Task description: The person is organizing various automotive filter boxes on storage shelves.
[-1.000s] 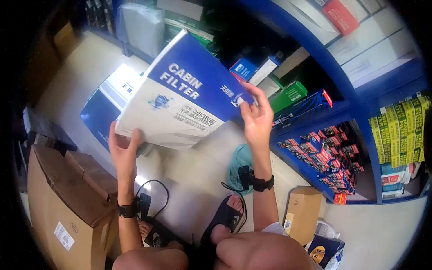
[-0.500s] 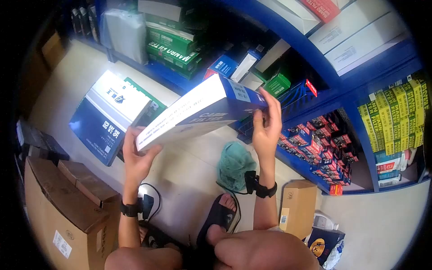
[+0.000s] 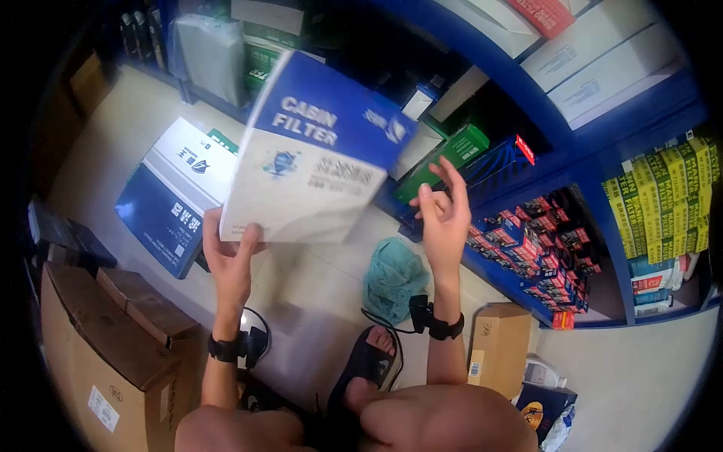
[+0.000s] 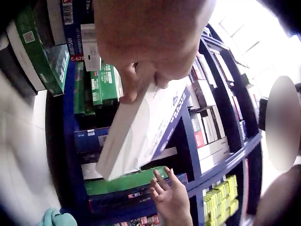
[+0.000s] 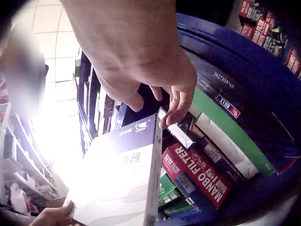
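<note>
A blue-and-white cabin filter box (image 3: 301,188) is held up in front of me, its printed face toward the head camera. My left hand (image 3: 230,264) grips its lower left corner, thumb on the face. From the left wrist, the box (image 4: 136,127) hangs tilted below that hand (image 4: 146,47). My right hand (image 3: 444,222) is off the box, just right of it, with loosely bent fingers and nothing in them. In the right wrist view that hand (image 5: 146,70) hovers by the box's blue upper corner.
Another blue-and-white filter box (image 3: 169,200) lies on the floor at left. Blue shelves (image 3: 557,158) with stacked filter boxes stand ahead and right. A green cloth bundle (image 3: 394,279) lies on the floor. Cardboard boxes stand at left (image 3: 113,361) and right (image 3: 499,350).
The box was tipped to show its narrow side; now its broad printed face shows again. My right hand has let go of its right end, and the left still grips it.
</note>
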{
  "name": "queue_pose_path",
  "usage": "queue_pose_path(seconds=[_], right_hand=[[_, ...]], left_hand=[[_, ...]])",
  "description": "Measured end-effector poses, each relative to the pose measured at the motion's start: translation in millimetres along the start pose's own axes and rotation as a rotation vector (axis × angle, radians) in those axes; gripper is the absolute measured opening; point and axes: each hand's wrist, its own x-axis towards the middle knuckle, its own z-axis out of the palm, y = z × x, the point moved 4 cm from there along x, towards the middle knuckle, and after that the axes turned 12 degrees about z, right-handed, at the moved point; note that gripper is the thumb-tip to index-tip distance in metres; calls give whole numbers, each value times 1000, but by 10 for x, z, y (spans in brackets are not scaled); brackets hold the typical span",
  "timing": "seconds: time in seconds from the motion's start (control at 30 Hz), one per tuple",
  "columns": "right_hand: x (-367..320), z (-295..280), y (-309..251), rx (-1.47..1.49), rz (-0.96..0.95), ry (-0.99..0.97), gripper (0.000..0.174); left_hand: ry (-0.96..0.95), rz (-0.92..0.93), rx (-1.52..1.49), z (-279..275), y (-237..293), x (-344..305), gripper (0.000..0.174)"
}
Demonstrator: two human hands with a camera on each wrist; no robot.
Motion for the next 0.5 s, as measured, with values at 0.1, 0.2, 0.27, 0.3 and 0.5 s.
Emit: queue_pose_path(seconds=[0.1, 0.2, 0.27, 0.3, 0.5], right_hand=[[-49, 184, 46, -61, -42, -89, 53], [-149, 410, -73, -138, -94, -187, 48], [-218, 552, -146, -184, -130, -242, 48], [-246, 585, -202, -239, -169, -239, 48], [-312, 491, -246, -390, -216, -82, 57]], left_hand=[[89, 120, 35, 54, 71, 7, 28], [161, 78, -21, 140, 161, 22, 32], [184, -39, -96, 219, 223, 41, 32], [207, -64, -116, 230, 239, 67, 33], [268, -152, -257, 242, 251, 259, 49]])
